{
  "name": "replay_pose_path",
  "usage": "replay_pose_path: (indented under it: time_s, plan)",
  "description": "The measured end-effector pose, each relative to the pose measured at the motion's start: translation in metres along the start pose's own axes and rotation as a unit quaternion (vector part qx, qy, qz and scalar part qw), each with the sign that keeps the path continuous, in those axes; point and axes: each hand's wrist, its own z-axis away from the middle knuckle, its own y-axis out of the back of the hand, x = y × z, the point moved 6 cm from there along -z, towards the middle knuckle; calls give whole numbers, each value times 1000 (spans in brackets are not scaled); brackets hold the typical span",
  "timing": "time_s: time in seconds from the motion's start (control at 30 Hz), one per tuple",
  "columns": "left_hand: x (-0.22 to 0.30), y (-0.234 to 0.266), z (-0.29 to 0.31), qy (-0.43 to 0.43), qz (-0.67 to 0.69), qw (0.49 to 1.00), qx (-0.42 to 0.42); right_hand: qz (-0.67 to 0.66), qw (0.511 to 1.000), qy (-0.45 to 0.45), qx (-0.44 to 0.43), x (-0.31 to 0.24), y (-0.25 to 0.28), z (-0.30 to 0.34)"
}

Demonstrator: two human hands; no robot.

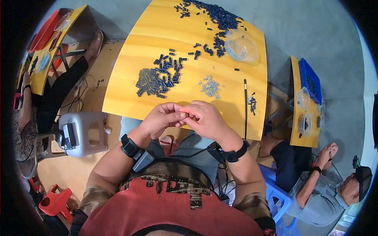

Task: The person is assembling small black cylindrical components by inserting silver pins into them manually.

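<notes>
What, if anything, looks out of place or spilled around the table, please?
Small dark bits lie on the floor left of the yellow table, perhaps dropped there. One black piece also lies alone on the tabletop, apart from the heaped black pieces.

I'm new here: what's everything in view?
Main table: one, yellow, centre
Small dark parts: many, blackish, main table
Silvery bits: many, pale, main table
Thin stick: one, black, main table's right
Clear bowls: several, colourless, tables
Side tables: two, yellow, left and right
Basin: one, red, left table
Tray: one, blue, right table
Stools: at least two, red left, blue right
Plastic object: one, whitish, left floor
Other people: two, greyish tops, both sides
Wristbands: two, black, wrists
Left hand, right hand: one each, bare, centre
</notes>
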Motion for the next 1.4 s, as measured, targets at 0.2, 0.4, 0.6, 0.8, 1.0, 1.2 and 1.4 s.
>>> replay_pose_path:
  time_s: [0.2, 0.4, 0.6, 0.8, 1.0, 1.2, 1.4]
  plan:
    - [-12, -8, 2, 20, -14, 1000, 0, -7, 1000, -12, -26, 4, 2, 15]
    - [-11, -5, 4, 46, 34, 998, 40, -64, 997, -34, 27, 2, 5, 15]
    - [-7, -4, 4, 2, 123, 992, 25, -49, 993, -70, 86, 3, 10, 18]
    - [-6, -2, 7, -9, 131, 991, 40, -96, 982, -113, 117, 0, 6, 20]
    - [-9, 2, 11, 7, 137, 990, 30, -89, 981, -101, 137, -1, 2, 18]
    - [-9, 3, 15, 23, 106, 994, 6, -79, 983, -104, 128, -9, 0, 15]
    - [-10, 2, 15, 20, 109, 994, 16, -72, 981, -94, 156, -11, 1, 17]
